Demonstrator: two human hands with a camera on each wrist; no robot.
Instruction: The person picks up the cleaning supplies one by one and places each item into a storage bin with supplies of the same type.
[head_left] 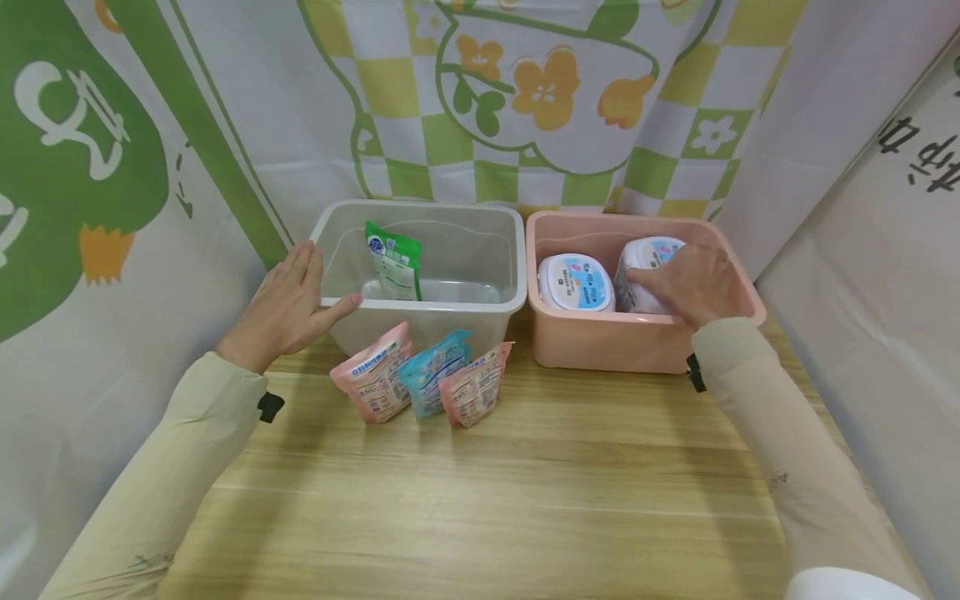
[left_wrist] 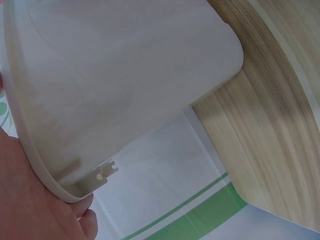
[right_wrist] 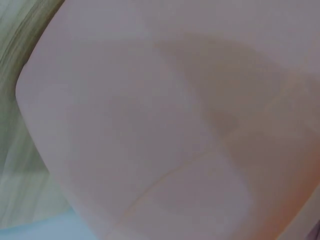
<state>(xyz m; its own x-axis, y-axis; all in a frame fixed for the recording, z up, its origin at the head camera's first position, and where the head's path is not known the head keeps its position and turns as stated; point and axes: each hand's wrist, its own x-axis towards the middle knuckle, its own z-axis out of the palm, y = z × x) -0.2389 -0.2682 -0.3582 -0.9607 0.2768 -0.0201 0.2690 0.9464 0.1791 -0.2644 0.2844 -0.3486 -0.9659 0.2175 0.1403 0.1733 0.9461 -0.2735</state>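
Observation:
My left hand (head_left: pixel 281 308) rests on the front left corner of the pale grey plastic bin (head_left: pixel 423 306), its thumb stretched over the front rim. A green and white pouch (head_left: pixel 396 262) stands inside that bin. In the pink bin (head_left: pixel 600 343), my right hand (head_left: pixel 693 283) grips a white tub (head_left: pixel 636 283) with a printed lid; its fingertips on the far side are hidden. Left of it sits a similar white tub (head_left: pixel 576 282) with a blue label. The left wrist view shows my fingers at the bin's rim (left_wrist: pixel 37 167); the right wrist view shows mostly pink bin wall (right_wrist: pixel 125 125).
Two pink pouches (head_left: pixel 377 379) (head_left: pixel 477 390) and a blue pouch (head_left: pixel 435 375) stand on the wooden table (head_left: pixel 480 500) before the grey bin. The bins stand side by side against a patterned cloth backdrop (head_left: pixel 495 125). White printed sheets (head_left: pixel 877 217) enclose both sides.

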